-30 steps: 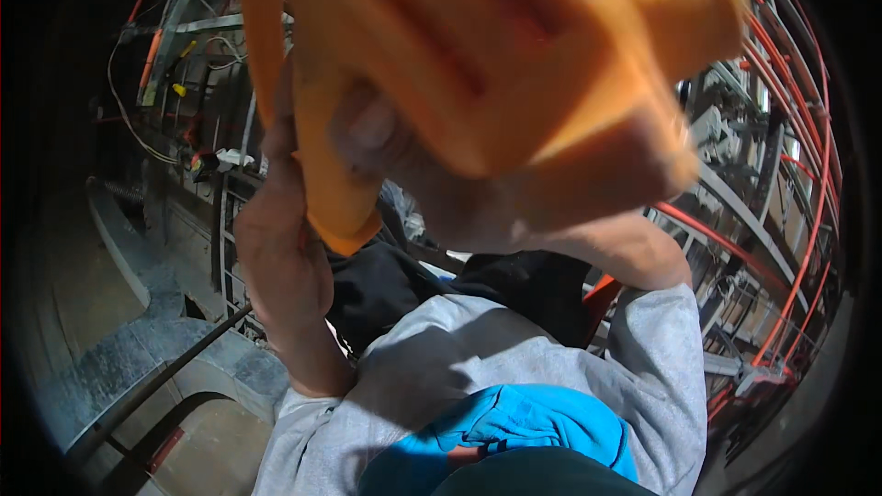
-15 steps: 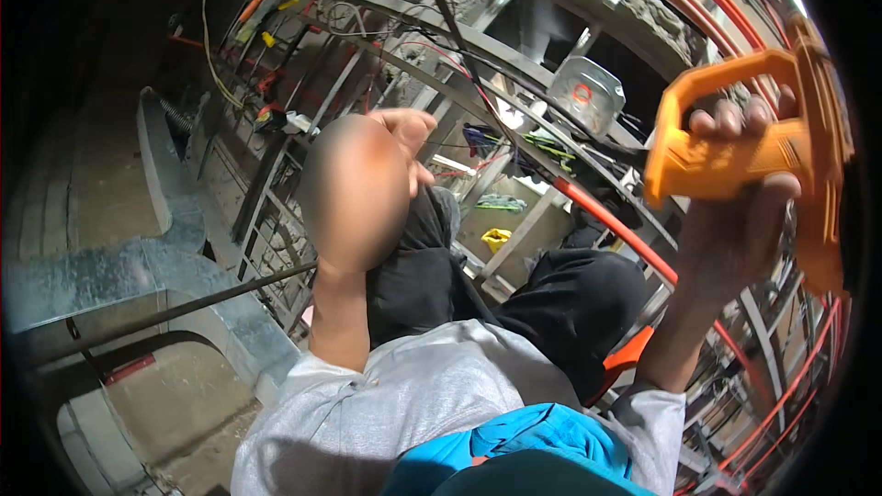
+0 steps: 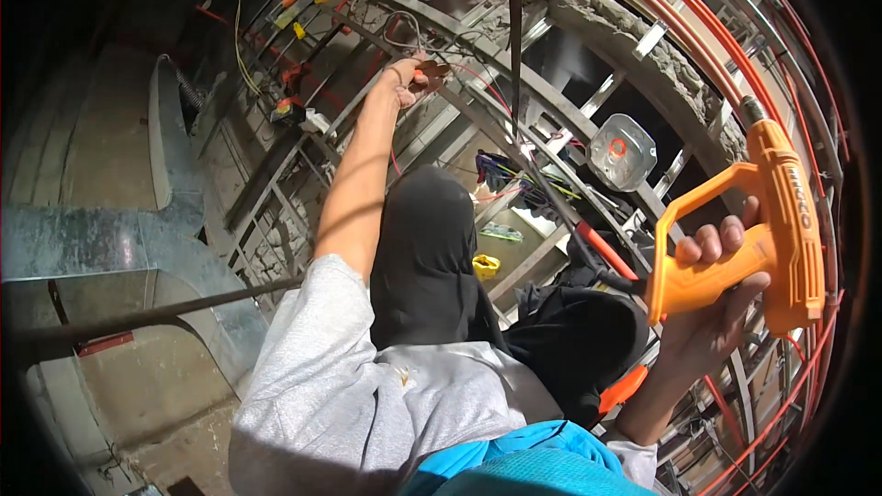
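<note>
My right hand (image 3: 721,266) is wrapped round the handle of an orange heat gun (image 3: 792,230), held at the right with its metal nozzle (image 3: 753,110) pointing up and away. My left hand (image 3: 411,79) is stretched far forward over the metal frame (image 3: 459,32). Its fingers are curled, and a small orange-red bit shows among them; what it is I cannot make out. Close by the left hand, a looped grey cable (image 3: 401,29) and a thin red wire (image 3: 487,83) run along the frame.
A square metal junction box (image 3: 623,154) with an orange ring sits on the frame. Red conduits (image 3: 661,0) curve along the upper right. Galvanized duct (image 3: 83,243) lies at the left, crossed by a dark rod (image 3: 175,308). A dark strap (image 3: 514,28) hangs ahead. A yellow object (image 3: 485,266) lies below the frame.
My left hand has moved from near my body forward to the frame, its arm now extended. The heat gun has tilted and dropped slightly, bringing its nozzle into sight.
</note>
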`<control>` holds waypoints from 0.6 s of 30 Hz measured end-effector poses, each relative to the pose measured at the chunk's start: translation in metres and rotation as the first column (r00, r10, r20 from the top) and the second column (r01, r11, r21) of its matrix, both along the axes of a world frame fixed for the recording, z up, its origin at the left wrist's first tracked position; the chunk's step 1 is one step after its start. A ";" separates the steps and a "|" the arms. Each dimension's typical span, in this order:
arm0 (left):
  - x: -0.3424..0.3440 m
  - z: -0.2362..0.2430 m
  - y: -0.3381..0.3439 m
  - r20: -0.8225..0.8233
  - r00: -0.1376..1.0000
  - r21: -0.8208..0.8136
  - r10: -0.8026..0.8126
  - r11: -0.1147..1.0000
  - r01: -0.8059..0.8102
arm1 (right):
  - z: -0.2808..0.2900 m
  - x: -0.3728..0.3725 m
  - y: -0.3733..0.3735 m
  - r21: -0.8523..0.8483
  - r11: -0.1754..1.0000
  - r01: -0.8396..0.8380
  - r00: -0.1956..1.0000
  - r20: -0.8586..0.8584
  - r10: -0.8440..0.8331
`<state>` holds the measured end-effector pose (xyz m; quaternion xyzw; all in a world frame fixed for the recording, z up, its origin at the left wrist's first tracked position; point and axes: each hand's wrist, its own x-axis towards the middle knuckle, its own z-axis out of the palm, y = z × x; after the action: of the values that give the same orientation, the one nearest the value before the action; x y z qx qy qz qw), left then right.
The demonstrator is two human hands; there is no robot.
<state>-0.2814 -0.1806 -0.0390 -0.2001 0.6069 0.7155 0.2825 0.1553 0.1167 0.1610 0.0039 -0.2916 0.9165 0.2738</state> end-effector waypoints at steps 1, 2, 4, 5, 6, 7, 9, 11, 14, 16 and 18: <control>-0.010 -0.011 -0.004 0.017 1.000 0.028 0.009 1.000 -0.010 | -0.003 0.000 -0.001 0.013 1.000 -0.025 1.000 -0.001 0.025; -0.014 -0.016 -0.003 0.022 0.999 0.092 0.048 0.994 -0.050 | -0.002 0.001 -0.007 0.018 1.000 -0.022 0.999 0.026 0.022; -0.015 -0.025 0.000 0.037 0.998 0.156 0.055 0.986 -0.060 | -0.005 0.005 -0.012 0.022 0.999 -0.045 0.997 0.057 0.044; -0.012 -0.028 0.001 0.056 0.996 0.213 0.070 0.974 -0.081 | -0.006 0.006 -0.013 0.027 0.999 -0.034 0.998 0.061 0.032; -0.012 -0.029 0.001 0.061 0.996 0.216 0.060 0.974 -0.071 | -0.007 0.007 -0.014 0.028 0.998 -0.061 0.995 0.083 0.058; -0.008 -0.025 0.003 0.053 0.993 0.188 0.105 0.976 -0.113 | -0.008 0.009 -0.015 0.028 0.996 -0.086 0.991 0.108 0.083; -0.006 -0.019 0.000 0.030 0.979 0.131 0.202 0.970 -0.204 | -0.009 0.005 -0.020 0.046 0.998 -0.051 0.987 0.152 0.043; 0.000 -0.022 -0.025 0.028 0.953 0.351 0.302 0.890 -0.292 | -0.011 0.003 -0.021 0.023 0.994 -0.106 0.987 0.121 0.102; 0.017 -0.009 -0.033 0.026 0.966 0.364 0.259 0.897 -0.250 | -0.007 0.000 -0.023 0.010 0.998 -0.069 0.991 0.116 0.068; 0.037 0.006 -0.031 -0.011 0.976 0.273 0.219 0.939 -0.208 | -0.005 -0.001 -0.023 -0.062 0.995 -0.084 0.994 0.066 0.088; 0.053 0.007 -0.038 -0.056 0.986 0.202 0.158 0.969 -0.143 | -0.001 0.002 -0.020 -0.087 0.991 -0.105 0.992 0.063 0.111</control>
<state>-0.2286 -0.2191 -0.0319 -0.1907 0.5259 0.7981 0.2238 0.1574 0.0968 0.1599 -0.0230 -0.2614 0.9410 0.2136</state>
